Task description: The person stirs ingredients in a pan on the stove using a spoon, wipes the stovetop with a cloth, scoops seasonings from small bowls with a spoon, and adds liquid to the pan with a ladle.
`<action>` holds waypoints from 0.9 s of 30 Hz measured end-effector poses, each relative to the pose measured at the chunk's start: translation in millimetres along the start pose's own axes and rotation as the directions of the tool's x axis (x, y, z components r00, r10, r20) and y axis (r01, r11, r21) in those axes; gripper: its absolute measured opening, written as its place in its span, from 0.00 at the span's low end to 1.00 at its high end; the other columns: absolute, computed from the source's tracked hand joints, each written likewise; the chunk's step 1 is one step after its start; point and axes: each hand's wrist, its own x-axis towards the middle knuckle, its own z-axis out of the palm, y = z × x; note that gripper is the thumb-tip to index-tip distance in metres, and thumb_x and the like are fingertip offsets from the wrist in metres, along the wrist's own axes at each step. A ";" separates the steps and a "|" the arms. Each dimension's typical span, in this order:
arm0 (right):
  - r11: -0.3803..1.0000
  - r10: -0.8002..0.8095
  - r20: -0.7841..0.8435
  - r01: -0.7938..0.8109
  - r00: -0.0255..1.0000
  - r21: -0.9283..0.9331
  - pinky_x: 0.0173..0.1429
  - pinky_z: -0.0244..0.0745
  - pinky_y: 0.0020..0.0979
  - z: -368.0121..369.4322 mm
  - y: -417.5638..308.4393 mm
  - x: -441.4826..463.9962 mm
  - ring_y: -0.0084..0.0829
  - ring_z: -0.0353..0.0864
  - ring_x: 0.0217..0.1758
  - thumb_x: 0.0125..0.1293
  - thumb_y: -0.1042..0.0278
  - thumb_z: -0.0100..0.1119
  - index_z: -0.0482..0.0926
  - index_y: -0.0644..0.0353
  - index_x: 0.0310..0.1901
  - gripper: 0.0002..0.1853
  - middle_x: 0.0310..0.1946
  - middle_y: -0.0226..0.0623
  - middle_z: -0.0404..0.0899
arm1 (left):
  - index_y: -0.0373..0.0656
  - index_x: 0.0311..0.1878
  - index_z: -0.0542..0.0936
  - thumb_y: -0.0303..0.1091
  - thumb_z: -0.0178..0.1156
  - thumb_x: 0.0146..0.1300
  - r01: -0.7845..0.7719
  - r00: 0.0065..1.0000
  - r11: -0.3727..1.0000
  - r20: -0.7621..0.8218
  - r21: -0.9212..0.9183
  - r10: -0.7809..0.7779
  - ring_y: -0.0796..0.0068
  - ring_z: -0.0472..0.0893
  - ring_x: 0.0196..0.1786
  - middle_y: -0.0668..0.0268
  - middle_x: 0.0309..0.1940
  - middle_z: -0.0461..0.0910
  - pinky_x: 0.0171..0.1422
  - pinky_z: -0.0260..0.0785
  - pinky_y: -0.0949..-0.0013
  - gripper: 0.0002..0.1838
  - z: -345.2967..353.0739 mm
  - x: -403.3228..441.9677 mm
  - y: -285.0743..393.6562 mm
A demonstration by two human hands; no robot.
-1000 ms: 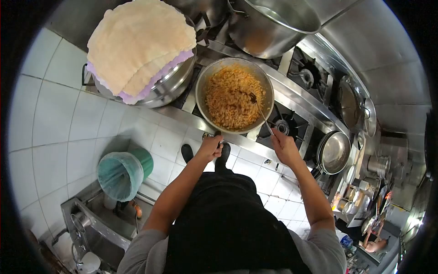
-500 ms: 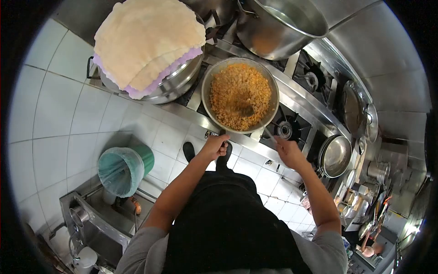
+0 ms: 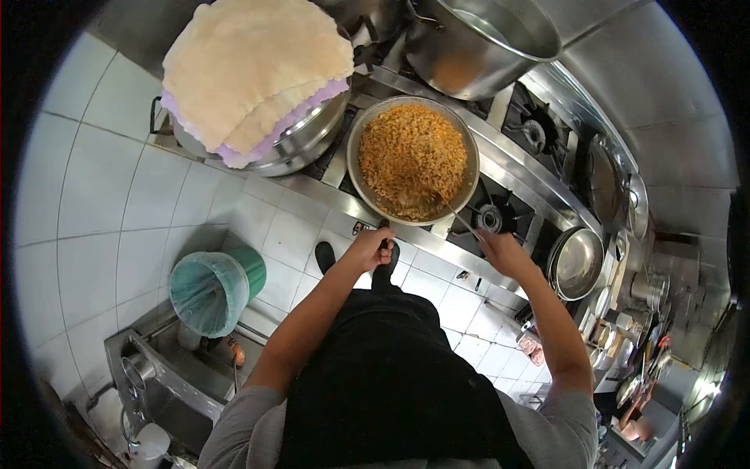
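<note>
A wide frying pan sits over the stove, full of orange-brown crumbly food that looks like cooked mince. My left hand is closed around the pan's dark handle, at the side toward me. In my right hand is the thin metal handle of a spoon; its bowl end is sunk in the food at the pan's lower right and cannot be seen.
Left of the pan, a large pot bears a pale sheet-like cover over purple cloth. A tall steel pot stands behind. Stacked pans lie at right beside a bare burner. A lined green bin stands lower left. Another person is far right.
My right hand has moved slightly right with the spoon, whose handle now slants more toward the right. The food's surface has shifted, and its hollow is less marked. My left hand stays on the handle.
</note>
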 end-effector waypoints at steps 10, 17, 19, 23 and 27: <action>0.963 -0.121 -0.308 0.037 0.944 -0.265 0.36 0.76 0.49 -48.9 8.0 73.2 0.55 0.80 0.29 0.67 0.67 0.50 0.75 0.63 0.54 0.16 0.24 0.57 0.78 | 0.42 0.40 0.71 0.32 0.57 0.63 -0.003 1.000 0.999 -0.008 0.050 0.004 0.77 0.66 0.19 0.64 0.24 0.70 0.22 0.56 0.71 0.07 6.7 -12.1 3.1; 0.999 -0.033 -0.575 0.042 0.817 0.002 0.29 0.73 0.47 106.3 40.5 78.9 0.56 0.78 0.26 0.67 0.68 0.49 0.77 0.66 0.37 0.10 0.23 0.56 0.78 | 0.43 0.37 0.69 0.33 0.57 0.64 0.014 0.999 0.999 0.034 0.039 -0.015 0.78 0.64 0.18 0.64 0.25 0.71 0.21 0.55 0.71 0.07 0.1 3.1 2.3; 0.828 0.436 -0.258 -0.272 0.862 0.490 0.34 0.73 0.40 103.1 -20.4 62.6 0.44 0.79 0.25 0.67 0.67 0.51 0.78 0.66 0.42 0.11 0.21 0.52 0.76 | 0.43 0.37 0.68 0.32 0.57 0.64 0.032 0.999 0.998 -0.019 0.057 -0.031 0.78 0.63 0.18 0.63 0.25 0.71 0.21 0.54 0.70 0.07 0.1 2.8 1.6; 0.945 0.195 -0.365 -0.075 0.910 0.318 0.36 0.75 0.44 55.7 -17.4 32.3 0.56 0.82 0.33 0.67 0.69 0.51 0.76 0.68 0.53 0.16 0.29 0.62 0.77 | 0.39 0.36 0.68 0.31 0.58 0.62 0.011 1.000 1.000 -0.007 0.023 -0.010 0.76 0.65 0.18 0.60 0.24 0.71 0.20 0.53 0.70 0.09 -1.8 3.7 0.4; 0.993 0.056 -0.519 0.004 0.853 0.114 0.33 0.72 0.50 4.7 0.9 77.0 0.58 0.79 0.30 0.66 0.68 0.51 0.75 0.69 0.44 0.12 0.28 0.61 0.77 | 0.39 0.36 0.69 0.31 0.58 0.62 0.015 1.000 1.000 -0.012 0.013 -0.015 0.75 0.65 0.18 0.60 0.24 0.71 0.20 0.54 0.69 0.09 -2.2 2.4 0.2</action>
